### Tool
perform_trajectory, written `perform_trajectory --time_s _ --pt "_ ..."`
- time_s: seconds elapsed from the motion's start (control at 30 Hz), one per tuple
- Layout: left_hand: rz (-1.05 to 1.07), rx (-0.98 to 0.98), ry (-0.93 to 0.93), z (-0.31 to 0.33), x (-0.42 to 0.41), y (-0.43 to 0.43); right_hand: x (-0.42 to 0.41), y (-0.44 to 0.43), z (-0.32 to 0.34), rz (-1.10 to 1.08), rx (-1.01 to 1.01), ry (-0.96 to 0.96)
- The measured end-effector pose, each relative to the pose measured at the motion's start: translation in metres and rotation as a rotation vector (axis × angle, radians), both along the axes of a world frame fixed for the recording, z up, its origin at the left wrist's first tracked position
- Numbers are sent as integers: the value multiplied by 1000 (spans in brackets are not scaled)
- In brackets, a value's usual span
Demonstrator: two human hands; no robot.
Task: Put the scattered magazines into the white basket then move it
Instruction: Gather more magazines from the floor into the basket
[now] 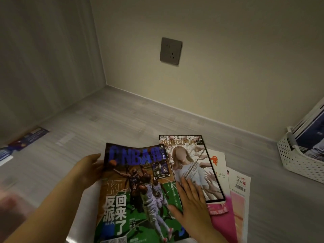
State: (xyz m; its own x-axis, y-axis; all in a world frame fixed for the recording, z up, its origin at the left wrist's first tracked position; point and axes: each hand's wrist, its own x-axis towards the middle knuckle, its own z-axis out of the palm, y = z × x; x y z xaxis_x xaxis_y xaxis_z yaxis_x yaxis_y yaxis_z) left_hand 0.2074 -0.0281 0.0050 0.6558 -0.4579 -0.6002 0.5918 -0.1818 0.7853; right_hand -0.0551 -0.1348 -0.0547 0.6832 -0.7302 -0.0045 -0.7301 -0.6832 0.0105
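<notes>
Green basketball magazine [138, 193], left hand [87, 171] gripping, right hand [191, 206] flat

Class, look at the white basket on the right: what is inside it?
Magazines stand tilted inside the white basket, their tops sticking out above its rim. Their lower parts and the basket's bottom are hidden, so the count is unclear.

Magazines [175, 181] overlap on the floor [122, 120]; basket [298, 160] stands far right.
</notes>
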Motion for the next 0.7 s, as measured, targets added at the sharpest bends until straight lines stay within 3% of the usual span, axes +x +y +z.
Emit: perform_trajectory --time_s 0.13,0.23,0.37,0.5,0.63,0.7 --pt "-389 157 -195 5 1 -5 -1 1 1 43 110 65" --pt "-447 170 -316 12 -4 -13 1 5 12 24 207 72" --pt "-496 8 -457 35 -14 -18 -3 -5 -6 51 352 -169" --pt "-596 -207 -535 72 -31 -25 -11 -12 -1 -93 525 -394" --pt "-670 -393 -554 106 -62 -45 -23 -27 28 -288 1027 -891" --pt "-710 -473 -547 120 -84 -60 -42 -42 46 -351 1128 -997"
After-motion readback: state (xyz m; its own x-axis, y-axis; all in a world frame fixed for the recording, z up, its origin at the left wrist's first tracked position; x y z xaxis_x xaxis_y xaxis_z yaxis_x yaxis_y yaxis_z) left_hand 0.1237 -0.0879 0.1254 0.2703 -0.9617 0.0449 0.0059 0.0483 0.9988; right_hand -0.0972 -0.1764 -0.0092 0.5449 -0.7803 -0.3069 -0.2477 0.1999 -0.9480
